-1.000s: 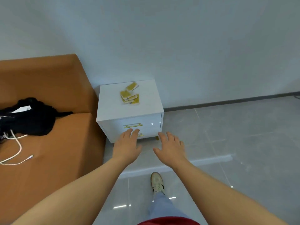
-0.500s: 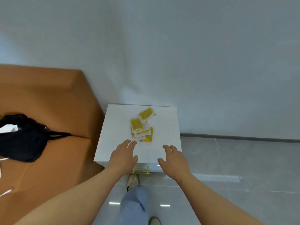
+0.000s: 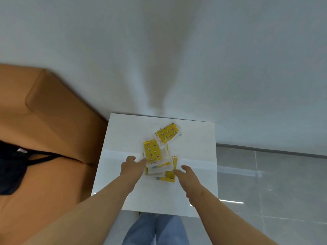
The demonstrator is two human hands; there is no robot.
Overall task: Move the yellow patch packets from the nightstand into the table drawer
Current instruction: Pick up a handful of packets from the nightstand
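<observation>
We note the yellow patch packets [image 3: 153, 152] in a loose, overlapping pile near the middle of the white nightstand [image 3: 194, 156] top, with one stray packet [image 3: 167, 133] tilted just behind it and meeting its far corner. At the pile's left edge the left hand [image 3: 131, 167] has fairly straight fingers touching the packets and its thumb raised, gripping nothing; at the near right corner the right hand [image 3: 185, 175] is relaxed and spread, fingertips on the lowest packet, holding nothing. We log a tan bed [image 3: 44, 121] and a black bag [image 3: 10, 170] left of the stand.
</observation>
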